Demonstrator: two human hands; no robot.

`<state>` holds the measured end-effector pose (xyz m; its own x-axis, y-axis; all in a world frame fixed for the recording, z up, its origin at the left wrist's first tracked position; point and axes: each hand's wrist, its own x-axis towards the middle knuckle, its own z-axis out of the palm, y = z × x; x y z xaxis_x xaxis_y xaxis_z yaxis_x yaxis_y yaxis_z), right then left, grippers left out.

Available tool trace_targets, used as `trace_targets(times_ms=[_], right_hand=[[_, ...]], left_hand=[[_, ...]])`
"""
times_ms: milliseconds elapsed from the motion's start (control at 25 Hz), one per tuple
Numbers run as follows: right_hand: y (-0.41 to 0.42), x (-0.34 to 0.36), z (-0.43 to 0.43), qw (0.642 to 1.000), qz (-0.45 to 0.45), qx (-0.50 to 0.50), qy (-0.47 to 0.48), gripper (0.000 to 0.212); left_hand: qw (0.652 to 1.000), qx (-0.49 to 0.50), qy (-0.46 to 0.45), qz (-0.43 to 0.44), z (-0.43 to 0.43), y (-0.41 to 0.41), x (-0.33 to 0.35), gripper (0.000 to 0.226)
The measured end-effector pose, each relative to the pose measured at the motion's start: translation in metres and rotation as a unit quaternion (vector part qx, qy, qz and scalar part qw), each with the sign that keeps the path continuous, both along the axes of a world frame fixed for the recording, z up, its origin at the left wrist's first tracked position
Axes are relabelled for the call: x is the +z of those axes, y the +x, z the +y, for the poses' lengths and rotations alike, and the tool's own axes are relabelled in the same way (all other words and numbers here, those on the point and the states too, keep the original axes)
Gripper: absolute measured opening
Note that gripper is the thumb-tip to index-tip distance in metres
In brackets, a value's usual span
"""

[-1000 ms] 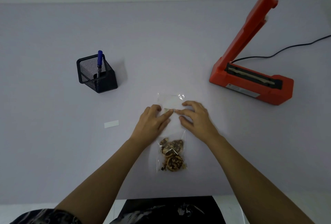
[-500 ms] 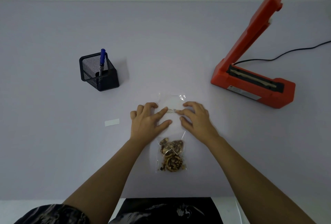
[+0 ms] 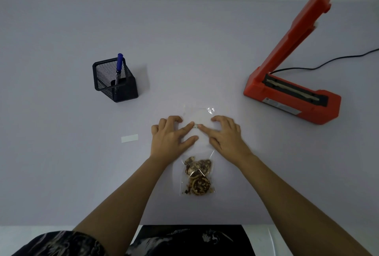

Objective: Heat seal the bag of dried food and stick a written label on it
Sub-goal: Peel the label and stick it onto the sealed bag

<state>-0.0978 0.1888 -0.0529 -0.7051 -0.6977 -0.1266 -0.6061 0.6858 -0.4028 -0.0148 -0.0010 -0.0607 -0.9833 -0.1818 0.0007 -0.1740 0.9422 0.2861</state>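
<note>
A clear bag (image 3: pixel 200 114) lies flat on the table in front of me, with dried food slices (image 3: pixel 198 178) gathered at its near end. A small white written label (image 3: pixel 195 126) sits on the bag's empty upper half. My left hand (image 3: pixel 170 137) and my right hand (image 3: pixel 225 134) rest flat on the bag with fingers spread. Both index fingertips press at the label's two ends. Neither hand grips anything. The orange heat sealer (image 3: pixel 287 100) stands at the right with its arm raised.
A black mesh pen holder (image 3: pixel 114 81) with a blue pen (image 3: pixel 119 65) stands at the left. A white paper strip (image 3: pixel 129 138) lies left of my left hand. The sealer's black cord (image 3: pixel 328 62) runs off to the right.
My left hand has spread its fingers and slid slightly left, so a bit of the label shows between the two index fingers. My right hand has stayed put.
</note>
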Motion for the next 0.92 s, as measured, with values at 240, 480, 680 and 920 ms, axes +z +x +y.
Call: trace_targets(times_ms=[240, 480, 680, 920], right_hand=[[0.002, -0.003, 0.000, 0.998, -0.013, -0.036, -0.056, 0.038], [0.001, -0.005, 0.001, 0.997, -0.011, -0.036, -0.062, 0.042], [-0.002, -0.002, 0.002, 0.990, -0.071, -0.069, -0.100, 0.043], [0.013, 0.024, -0.007, 0.927, -0.139, -0.252, -0.242, 0.033]], left_hand=[[1.000, -0.002, -0.006, 0.005, 0.001, 0.000, 0.000, 0.051], [1.000, 0.005, 0.005, 0.004, 0.001, 0.000, 0.001, 0.052], [0.987, 0.060, 0.126, -0.076, 0.000, -0.009, 0.013, 0.047], [0.895, 0.217, 0.389, -0.012, -0.003, -0.004, 0.043, 0.045]])
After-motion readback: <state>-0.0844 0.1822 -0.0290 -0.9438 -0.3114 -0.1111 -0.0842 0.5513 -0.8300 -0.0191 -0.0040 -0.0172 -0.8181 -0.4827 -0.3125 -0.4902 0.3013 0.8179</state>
